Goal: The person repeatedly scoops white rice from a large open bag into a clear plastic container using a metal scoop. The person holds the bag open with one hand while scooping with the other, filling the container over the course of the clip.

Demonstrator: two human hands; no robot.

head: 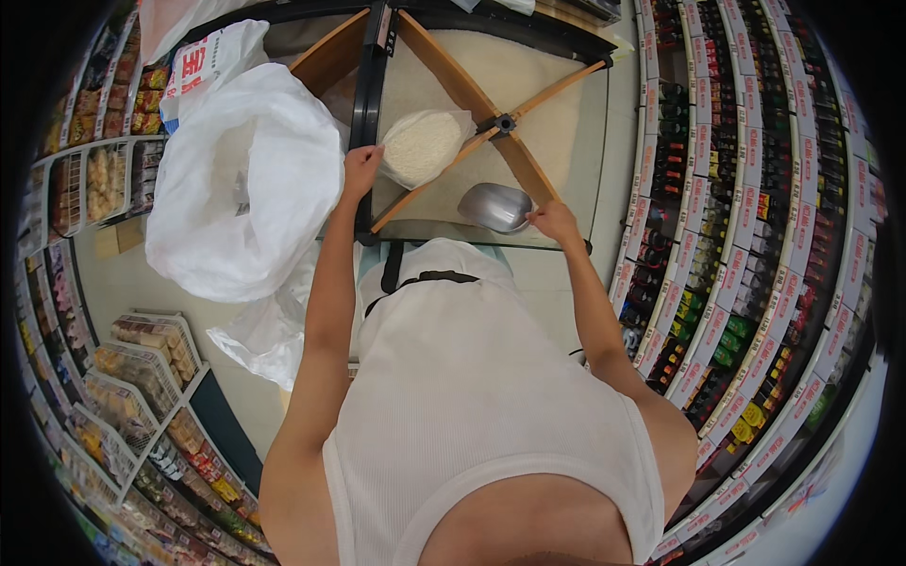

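A clear plastic bag of white rice (423, 150) sits within the bulk bin, beside the crossed wooden dividers (520, 163). My left hand (361, 172) pinches that bag's left edge, over the bin's black frame. In my right hand (555, 221) is the handle of a metal scoop (495, 207), held low over the near part of the bin. Whether grains lie in the scoop cannot be made out. Loose white rice (548, 92) covers the bin's floor. The big white sack (244, 177), its mouth gaping, stands just left of my left hand.
Bottle-filled shelves (736, 233) with price strips run along the right. Racks of packaged food (141, 368) stand at the left. Behind the big sack is a printed bag (205, 71). The bin's near glass edge (453, 233) crosses before my body.
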